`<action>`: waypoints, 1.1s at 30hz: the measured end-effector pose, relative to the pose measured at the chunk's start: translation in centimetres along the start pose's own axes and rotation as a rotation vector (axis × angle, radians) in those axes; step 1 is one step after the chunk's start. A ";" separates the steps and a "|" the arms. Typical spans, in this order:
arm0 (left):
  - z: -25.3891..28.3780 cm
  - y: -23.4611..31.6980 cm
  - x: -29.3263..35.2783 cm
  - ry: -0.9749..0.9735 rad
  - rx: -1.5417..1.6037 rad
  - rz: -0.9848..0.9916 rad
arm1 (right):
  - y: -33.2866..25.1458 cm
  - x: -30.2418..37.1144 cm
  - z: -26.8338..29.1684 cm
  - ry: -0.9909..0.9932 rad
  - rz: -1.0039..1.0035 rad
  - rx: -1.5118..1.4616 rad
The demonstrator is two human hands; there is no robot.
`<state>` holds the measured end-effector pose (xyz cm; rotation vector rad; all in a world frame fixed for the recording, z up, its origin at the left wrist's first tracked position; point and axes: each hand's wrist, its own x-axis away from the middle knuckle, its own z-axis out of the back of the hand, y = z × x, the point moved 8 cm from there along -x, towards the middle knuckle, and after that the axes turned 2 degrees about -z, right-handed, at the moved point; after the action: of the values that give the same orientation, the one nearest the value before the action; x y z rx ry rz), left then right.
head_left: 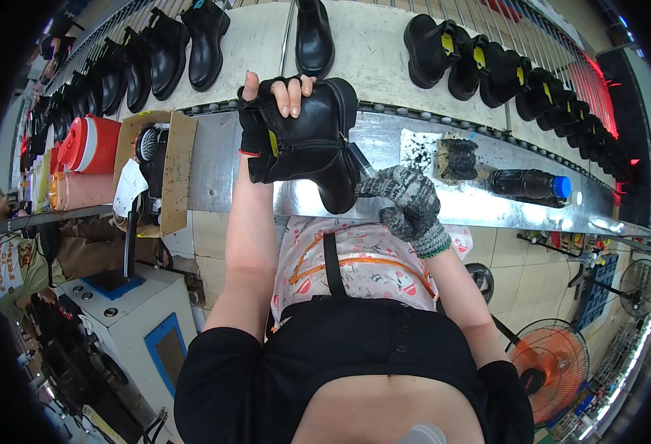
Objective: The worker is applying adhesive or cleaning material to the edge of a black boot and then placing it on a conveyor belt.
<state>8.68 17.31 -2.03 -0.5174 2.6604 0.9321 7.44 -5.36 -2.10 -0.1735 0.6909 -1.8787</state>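
A black leather ankle boot (307,159) is held up over the metal ledge, turned on its side with its toe toward me. My left hand (290,96), in a dark fingerless glove with red trim at the wrist, grips it around the upper and sole side, bare fingertips showing. My right hand (410,203) wears a grey knit glove and pinches a thin flat tool (362,160). The tool's far end meets the boot near its side seam; I cannot make out its exact kind.
Black boots (208,46) line the conveyor (373,55) on both sides. On the metal ledge (214,166) sit a black-stained sponge block (456,159) and a blue-capped bottle of dark liquid (529,183). A cardboard box (180,174) with brushes and a red jug (89,144) stand left.
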 end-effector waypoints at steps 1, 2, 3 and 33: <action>0.2 0.1 0.0 0.001 -0.003 -0.006 | -0.1 0.0 -0.1 0.018 0.028 -0.009; 0.5 0.3 0.0 0.001 -0.005 -0.011 | -0.3 0.1 -0.1 0.036 0.056 -0.017; 0.7 0.3 0.1 0.004 -0.005 -0.008 | -0.1 0.4 -0.5 -0.016 0.003 0.062; 13.8 -1.6 -0.9 0.428 -0.478 0.045 | 6.2 5.4 -3.1 -0.157 -0.513 -0.719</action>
<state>12.03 25.18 -12.94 -0.8448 2.8098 1.6505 8.84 -10.54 -9.04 -1.0274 1.2765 -1.9739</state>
